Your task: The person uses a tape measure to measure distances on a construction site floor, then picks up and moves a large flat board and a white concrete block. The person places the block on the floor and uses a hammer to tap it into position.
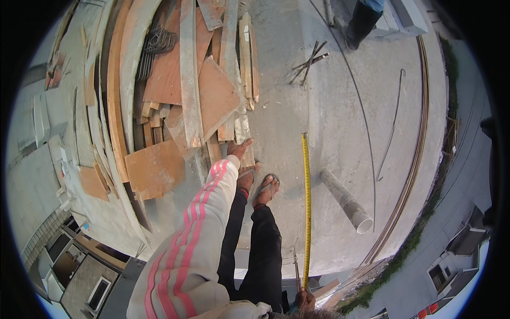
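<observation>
My left hand (240, 149), at the end of a white sleeve with pink stripes, reaches down to a narrow, pale-stained wooden plank (242, 126) at the edge of a wood pile. Its fingers close over the plank near the end, just beyond my left foot. At the bottom of the view my right hand (304, 301) grips a yellow tape measure (307, 212). The blade runs out straight and away from me along the concrete, right of my sandalled feet (265, 190). The tape's case is hidden in or behind the hand.
Boards and plywood sheets (175, 69) are heaped at the left. A plastic pipe (346, 201) lies right of the tape, with thin bent rods (390, 127) beyond. Long bars (417, 143) follow the slab's right edge. Another person's dark boot (362, 24) stands far right.
</observation>
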A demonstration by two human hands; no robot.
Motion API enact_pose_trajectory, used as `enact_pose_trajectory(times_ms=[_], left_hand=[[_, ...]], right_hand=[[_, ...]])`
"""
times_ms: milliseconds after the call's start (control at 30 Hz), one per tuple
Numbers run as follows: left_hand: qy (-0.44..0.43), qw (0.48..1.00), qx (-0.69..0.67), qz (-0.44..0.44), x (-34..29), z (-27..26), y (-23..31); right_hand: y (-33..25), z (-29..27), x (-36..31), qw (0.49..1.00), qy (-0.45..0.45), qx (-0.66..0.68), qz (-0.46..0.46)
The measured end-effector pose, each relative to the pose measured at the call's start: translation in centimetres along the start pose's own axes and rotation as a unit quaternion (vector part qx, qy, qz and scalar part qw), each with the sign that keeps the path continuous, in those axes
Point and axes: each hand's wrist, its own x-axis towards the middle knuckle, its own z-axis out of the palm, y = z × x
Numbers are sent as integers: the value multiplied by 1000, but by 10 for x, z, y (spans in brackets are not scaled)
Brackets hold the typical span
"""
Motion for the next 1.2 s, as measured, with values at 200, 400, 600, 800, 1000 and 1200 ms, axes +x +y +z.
enact_pose_trajectory(times_ms=[200, 400, 600, 800, 1000, 1200], left_hand=[[-90, 989, -117, -10, -56, -89, 95], [-46, 979, -198, -30, -125, -147, 179], [-105, 970, -209, -65, -231, -237, 175], [-174, 960, -161, -146, -396, -338, 157], [-192, 967, -101, -131, -509, -405, 104], [-109, 981, -156, -43, -565, -407, 88]], right_hand=[[-31, -25, -13, 994, -31, 59, -87], [-54, -49, -12, 981, -101, 56, -154], [-58, -63, -24, 982, -18, -13, -188], [-66, -68, -13, 979, 21, -99, -178], [-113, -67, -12, 951, 13, -239, -195], [-201, -56, -43, 890, 34, -370, -264]])
